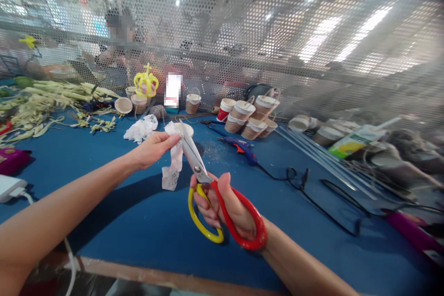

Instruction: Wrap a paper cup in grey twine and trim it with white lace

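Note:
My right hand point(222, 201) grips a large pair of scissors point(197, 159) with one red and one yellow handle loop. Their blades point away from me, up and to the left, and look nearly closed. Between thumb and fingers, my left hand point(157, 148) pinches a thin strip of white tissue-like material point(172, 169), which hangs down just left of the blades. The blade tips are beside my left fingertips; whether they touch the strip I cannot tell. A crumpled white piece point(141, 128) lies behind my left hand. Partly hidden behind the blades is a pale round lid or cup point(188, 130).
Twine-wrapped cups point(243, 111) are stacked at the back, near a blue glue gun point(241, 145) with a trailing cord. Clear glue sticks point(319, 157) lie to the right. Dried husks point(58, 95) and a yellow crown point(146, 82) are at back left. A perforated metal screen point(222, 32) stands behind.

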Demonstrator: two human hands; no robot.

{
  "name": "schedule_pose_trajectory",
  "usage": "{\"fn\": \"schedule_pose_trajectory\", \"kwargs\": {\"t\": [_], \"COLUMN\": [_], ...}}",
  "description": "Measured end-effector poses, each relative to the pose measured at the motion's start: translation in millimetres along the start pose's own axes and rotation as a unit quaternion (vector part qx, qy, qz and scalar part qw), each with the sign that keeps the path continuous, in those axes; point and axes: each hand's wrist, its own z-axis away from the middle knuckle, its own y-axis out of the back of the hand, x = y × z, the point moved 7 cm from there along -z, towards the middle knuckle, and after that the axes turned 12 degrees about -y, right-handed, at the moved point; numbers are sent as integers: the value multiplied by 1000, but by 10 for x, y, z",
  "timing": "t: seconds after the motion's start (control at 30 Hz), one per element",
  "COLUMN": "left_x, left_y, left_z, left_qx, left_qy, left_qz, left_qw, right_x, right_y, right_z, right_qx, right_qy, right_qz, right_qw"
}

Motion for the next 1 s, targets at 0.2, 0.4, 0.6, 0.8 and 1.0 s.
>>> {"fn": "schedule_pose_trajectory", "kwargs": {"t": [0.2, 0.4, 0.6, 0.8, 1.0], "left_x": [26, 76, -5, -24, 35], "left_y": [-15, -71, -22, -65, -93], "left_z": [-4, -14, 1, 13, 9], "left_qx": [-13, -20, -29, -16, 25], "left_qy": [-3, 0, 17, 39, 51], "left_qz": [-20, -14, -45, 7, 57], "left_qw": [1000, 1000, 998, 999, 997], "right_x": [8, 5, 35, 40, 26], "right_y": [23, 15, 3, -14, -1], "right_z": [14, 37, 23, 37, 41], "right_qx": [-9, -15, -50, -61, -24], "right_qy": [-31, -52, -66, -77, -59], "right_qz": [-1, -12, -49, -65, -41], "right_qw": [999, 998, 995, 993, 997]}}
